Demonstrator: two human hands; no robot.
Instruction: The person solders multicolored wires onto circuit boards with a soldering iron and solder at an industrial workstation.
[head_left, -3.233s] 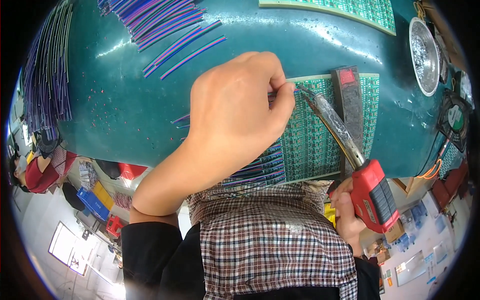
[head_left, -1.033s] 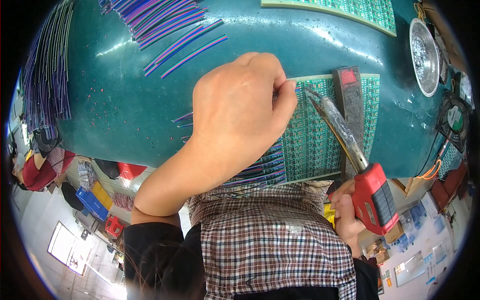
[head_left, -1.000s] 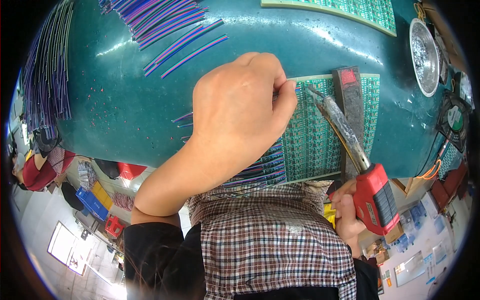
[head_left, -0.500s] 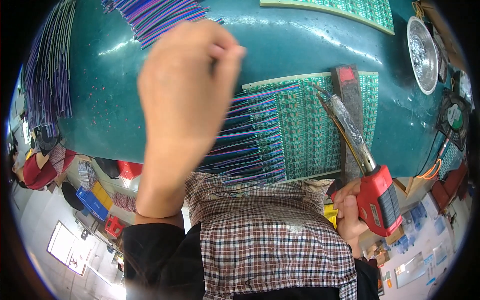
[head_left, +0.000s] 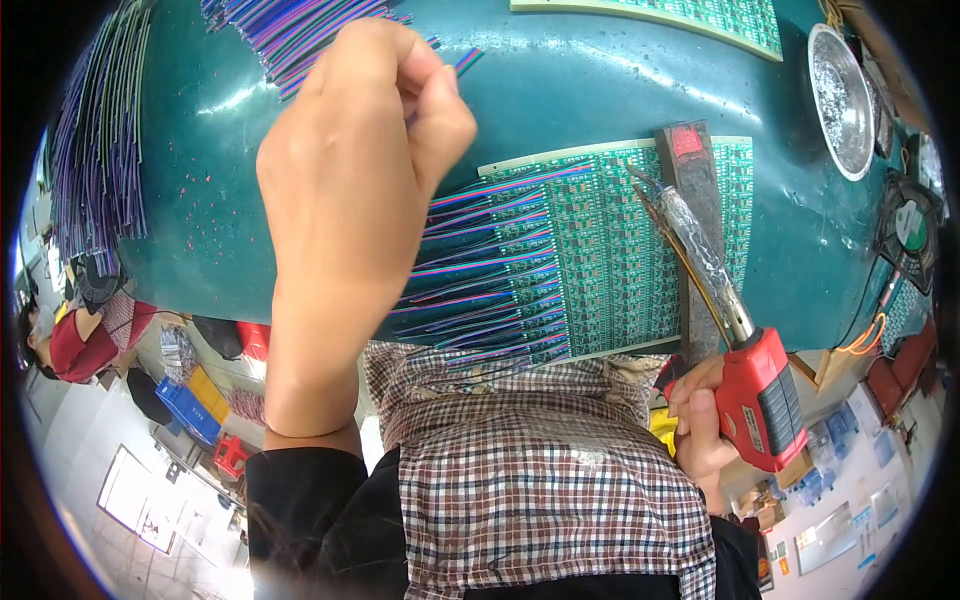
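Observation:
My left hand (head_left: 360, 150) is closed in a pinch over the table's far middle. From its fingertips sticks the end of a multicoloured ribbon wire (head_left: 467, 62); the rest of it is hidden by the hand. Low on the right, my right hand (head_left: 703, 425) grips a red-and-black soldering gun (head_left: 762, 400), its tip pointing up and left over a green circuit board panel (head_left: 620, 250). Several ribbon wires (head_left: 490, 270) lie fanned along the panel's left side, their ends on the board. A dark bar with a red patch (head_left: 690, 185) lies across the panel, partly behind the gun.
Beyond my left hand lies a heap of ribbon wires (head_left: 285, 35), and another bundle (head_left: 100, 140) is at the far left. A second panel (head_left: 680, 20) sits at the back. Right of it are a metal bowl (head_left: 840, 100) and a small fan (head_left: 908, 230).
My left hand has shifted slightly left and away from me, and a ribbon wire end now shows at its fingertips. My right hand with the soldering gun has hardly moved.

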